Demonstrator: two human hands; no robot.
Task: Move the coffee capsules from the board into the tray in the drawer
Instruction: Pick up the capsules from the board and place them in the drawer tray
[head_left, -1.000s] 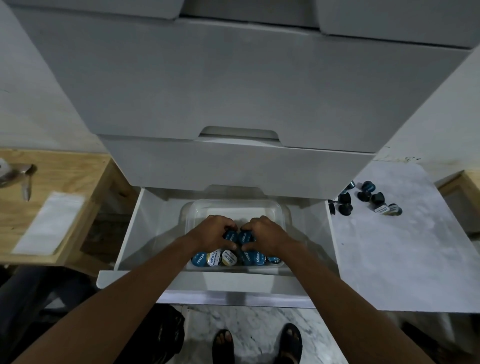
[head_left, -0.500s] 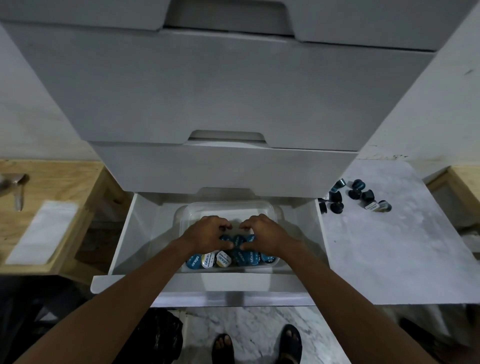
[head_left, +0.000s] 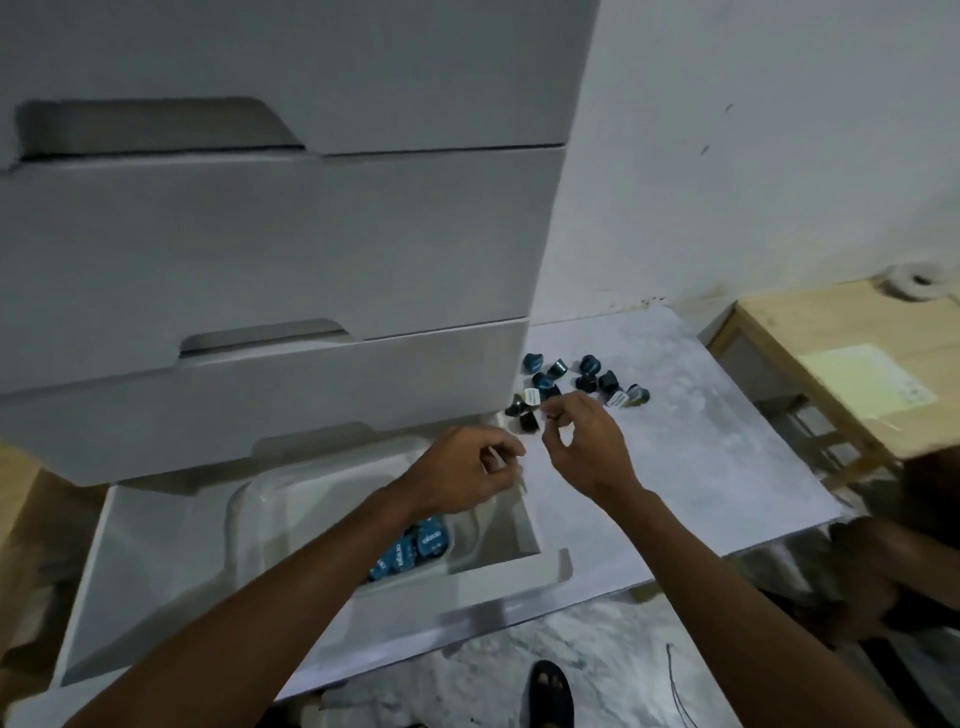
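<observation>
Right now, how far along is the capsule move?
Done: several blue capsules lie in the tray. In hand: right hand at the pile edge, grip unclear; left hand looks empty beside it. Left: that pile, roughly a dozen, on the board.

It looks like a plain room in a home: a white drawer cabinet (head_left: 260, 234) against a painted wall (head_left: 779, 156), a wooden table (head_left: 810, 332) beside, coffee capsules (head_left: 587, 383), a marble-pattern floor (head_left: 597, 649).

Your loose capsules (head_left: 582, 382), about a dozen in dark blue and black, lie scattered on the pale marble board (head_left: 701, 457) right of centre, some tipped on their sides. Lower centre, more blue capsules (head_left: 415, 548) sit lids-up in the clear tray (head_left: 270, 499) inside the open white drawer (head_left: 156, 561).
</observation>
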